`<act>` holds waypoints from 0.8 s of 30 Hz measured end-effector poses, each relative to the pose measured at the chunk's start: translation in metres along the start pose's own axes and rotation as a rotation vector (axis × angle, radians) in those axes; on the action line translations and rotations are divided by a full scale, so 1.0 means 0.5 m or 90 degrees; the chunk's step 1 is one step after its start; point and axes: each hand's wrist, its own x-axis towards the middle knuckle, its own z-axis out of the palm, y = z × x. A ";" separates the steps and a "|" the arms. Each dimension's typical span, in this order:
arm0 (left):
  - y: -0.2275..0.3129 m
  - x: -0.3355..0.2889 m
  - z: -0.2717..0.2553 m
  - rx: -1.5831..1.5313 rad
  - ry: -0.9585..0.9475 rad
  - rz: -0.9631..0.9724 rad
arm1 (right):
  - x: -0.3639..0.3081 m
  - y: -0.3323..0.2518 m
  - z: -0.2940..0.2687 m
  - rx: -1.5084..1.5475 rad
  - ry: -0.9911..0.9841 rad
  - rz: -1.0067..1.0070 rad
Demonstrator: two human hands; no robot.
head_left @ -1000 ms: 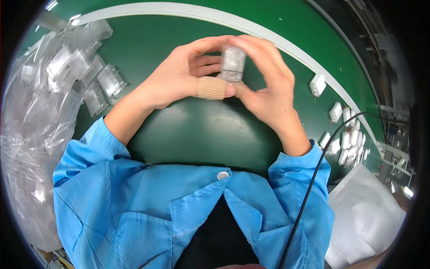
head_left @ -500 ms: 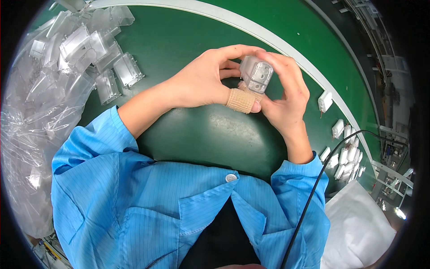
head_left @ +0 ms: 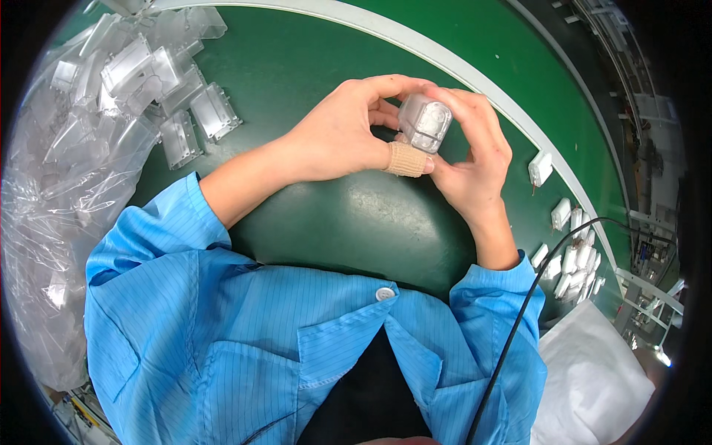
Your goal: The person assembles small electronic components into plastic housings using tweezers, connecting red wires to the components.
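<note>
A clear plastic box-shaped housing (head_left: 424, 124) with rounded corners is held between both hands above the green table. Its end facing me looks whitish, with a thin dark line across it. My left hand (head_left: 337, 137) is closed around the housing's left side, its thumb underneath with a tan bandage (head_left: 407, 159) wrapped on it. From the right, my right hand (head_left: 480, 152) grips it, index finger over the top and thumb below near the left thumb's tip. Some left fingers are partly hidden behind the housing.
Clear plastic shells (head_left: 215, 111) lie at the far left, spilling from a large clear plastic bag (head_left: 67, 237). Several small white blocks (head_left: 575, 259) are piled at the right by the table's pale edge strip (head_left: 549, 156). A black cable (head_left: 512, 334) runs past my right sleeve.
The housing's facing end has changed from showing round holes to a whitish surface with a dark line. My left thumb has shifted slightly up and right. Both hands stay on it.
</note>
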 end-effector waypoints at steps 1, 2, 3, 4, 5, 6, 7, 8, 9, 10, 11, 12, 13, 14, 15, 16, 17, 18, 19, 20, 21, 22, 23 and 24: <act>0.000 0.001 0.002 -0.004 -0.004 -0.003 | -0.001 0.001 -0.001 0.001 0.001 0.001; -0.001 0.002 0.004 -0.004 -0.004 -0.004 | -0.002 0.002 -0.002 0.002 0.002 0.005; -0.002 0.002 0.005 -0.005 0.002 0.000 | -0.003 0.002 -0.003 0.004 0.002 0.009; -0.003 0.002 0.007 -0.006 0.010 0.004 | -0.004 0.003 -0.003 0.006 0.002 0.009; -0.005 0.002 0.008 -0.006 0.011 0.003 | -0.005 0.003 -0.002 0.005 0.004 0.013; -0.007 0.001 0.009 0.009 0.021 0.003 | -0.005 0.003 -0.001 0.005 0.006 0.017; -0.008 0.001 0.010 0.023 0.030 0.004 | -0.006 0.003 -0.001 0.005 0.006 0.016; -0.007 0.000 0.009 0.023 0.031 0.004 | -0.006 0.003 0.000 0.002 0.007 0.014; -0.007 0.000 0.008 0.019 0.025 -0.005 | -0.007 0.003 0.000 -0.001 0.008 0.012; -0.006 0.000 0.008 0.015 0.017 -0.014 | -0.008 0.004 0.001 -0.001 0.008 0.012; -0.009 0.000 0.008 0.015 0.017 -0.014 | -0.010 0.005 0.002 -0.007 0.000 0.014; -0.014 0.001 0.008 0.032 0.015 -0.003 | -0.010 0.006 0.001 -0.012 -0.008 0.017; -0.018 0.001 0.008 0.048 0.013 0.006 | -0.009 0.008 0.000 -0.012 -0.008 0.017; -0.020 0.002 0.005 0.049 0.014 0.006 | -0.007 0.011 -0.001 -0.001 -0.006 0.020; -0.021 0.003 0.001 0.024 0.003 0.009 | -0.006 0.013 -0.002 0.010 -0.004 0.023; -0.022 0.006 -0.003 0.001 -0.008 0.012 | -0.006 0.014 -0.002 0.009 -0.003 0.023; -0.020 0.005 -0.002 0.001 -0.010 0.013 | -0.007 0.015 -0.001 0.000 -0.008 0.015; -0.017 0.004 0.000 -0.010 -0.017 0.024 | -0.008 0.016 -0.001 -0.009 -0.012 0.007; -0.014 0.002 0.000 -0.021 -0.024 0.035 | -0.006 0.015 -0.002 -0.010 -0.011 0.007; -0.008 0.004 -0.004 -0.021 -0.025 0.036 | -0.003 0.014 -0.005 -0.014 -0.014 -0.005; -0.001 0.007 -0.011 -0.055 -0.037 0.011 | -0.001 0.013 -0.006 -0.019 -0.018 -0.017; 0.001 0.008 -0.017 -0.090 -0.049 -0.014 | -0.001 0.013 -0.006 -0.019 -0.018 -0.016; -0.001 0.007 -0.022 -0.095 -0.060 -0.012 | -0.001 0.013 -0.005 -0.019 -0.010 -0.018; -0.002 0.008 -0.023 -0.095 -0.059 -0.013 | -0.001 0.012 -0.003 -0.018 -0.003 -0.020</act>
